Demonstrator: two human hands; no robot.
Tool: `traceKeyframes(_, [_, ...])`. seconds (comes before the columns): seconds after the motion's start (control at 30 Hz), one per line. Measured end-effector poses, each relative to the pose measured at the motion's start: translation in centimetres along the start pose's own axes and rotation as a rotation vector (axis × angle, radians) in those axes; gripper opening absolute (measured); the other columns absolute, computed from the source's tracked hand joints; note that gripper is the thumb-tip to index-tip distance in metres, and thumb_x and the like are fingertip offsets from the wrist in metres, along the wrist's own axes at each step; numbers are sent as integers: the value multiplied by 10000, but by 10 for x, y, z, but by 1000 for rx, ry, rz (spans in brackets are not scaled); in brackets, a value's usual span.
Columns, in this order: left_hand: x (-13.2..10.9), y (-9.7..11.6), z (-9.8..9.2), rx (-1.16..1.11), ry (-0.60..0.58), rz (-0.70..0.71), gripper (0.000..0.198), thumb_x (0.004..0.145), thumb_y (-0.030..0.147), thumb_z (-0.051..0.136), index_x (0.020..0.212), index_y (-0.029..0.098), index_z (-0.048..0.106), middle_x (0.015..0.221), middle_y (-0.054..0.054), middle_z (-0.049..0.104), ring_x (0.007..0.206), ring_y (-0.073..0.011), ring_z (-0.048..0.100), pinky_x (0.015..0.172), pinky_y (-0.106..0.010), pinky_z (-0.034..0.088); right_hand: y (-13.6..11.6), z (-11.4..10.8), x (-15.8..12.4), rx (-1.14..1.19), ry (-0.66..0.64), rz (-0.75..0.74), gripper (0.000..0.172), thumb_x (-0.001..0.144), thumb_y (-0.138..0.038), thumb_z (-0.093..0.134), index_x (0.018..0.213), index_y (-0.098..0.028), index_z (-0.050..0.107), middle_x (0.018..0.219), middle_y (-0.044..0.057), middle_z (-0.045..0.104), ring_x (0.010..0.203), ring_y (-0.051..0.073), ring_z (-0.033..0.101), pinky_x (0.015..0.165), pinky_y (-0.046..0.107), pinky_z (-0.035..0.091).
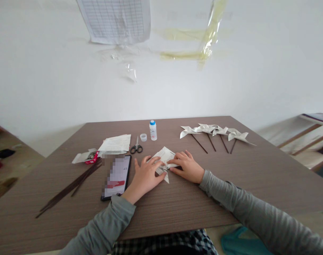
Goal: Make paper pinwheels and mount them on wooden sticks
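A folded piece of printed paper (pixel 164 154) lies on the table in front of me, with a pointed flap at its near side. My left hand (pixel 148 174) rests over its left part, fingers bent and pressing on it, thumb at the near flap. From the right, my right hand (pixel 187 167) holds the paper's right edge between thumb and fingers. Parts of the folds are hidden under both hands. Left of my left hand lies a phone (pixel 118 177) with a lit, partly blurred screen.
Black-handled scissors (pixel 136 147), a small translucent cup (pixel 143 137) and a white bottle with a blue cap (pixel 153 131) stand beyond. Several paper pinwheels (pixel 221 131) lie back right. At left are dark sticks (pixel 71 186), a red box (pixel 91 157) and paper sheets (pixel 115 144).
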State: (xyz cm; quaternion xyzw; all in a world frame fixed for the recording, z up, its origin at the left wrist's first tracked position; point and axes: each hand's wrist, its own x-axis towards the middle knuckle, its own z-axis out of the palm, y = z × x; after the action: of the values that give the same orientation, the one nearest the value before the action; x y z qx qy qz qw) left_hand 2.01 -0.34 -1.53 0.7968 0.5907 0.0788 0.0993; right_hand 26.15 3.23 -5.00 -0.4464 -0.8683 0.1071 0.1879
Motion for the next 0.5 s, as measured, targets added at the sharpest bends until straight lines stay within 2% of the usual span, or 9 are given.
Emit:
traceKeyframes(0.3, [0,-3,5,-55,42,-8,375,1033,315,827,1405,349,808,1700,-64,732,1699,-490,496,1373,-980,199,11,5,1,87,18,13,280,1143,-410,753,1367,-315,892,1222,104,822,1244,345,758,1360,770,388])
traceKeyframes(0.5, [-1,-6,4,-53,77,-35,473,1041,283,809,1508,332,743,1675,-100,745,1694,-460,504,1380,-946,242,21,7,2,180,51,38,219,1150,-359,741,1287,-280,893,1080,66,858,1096,286,806,1348,738,395])
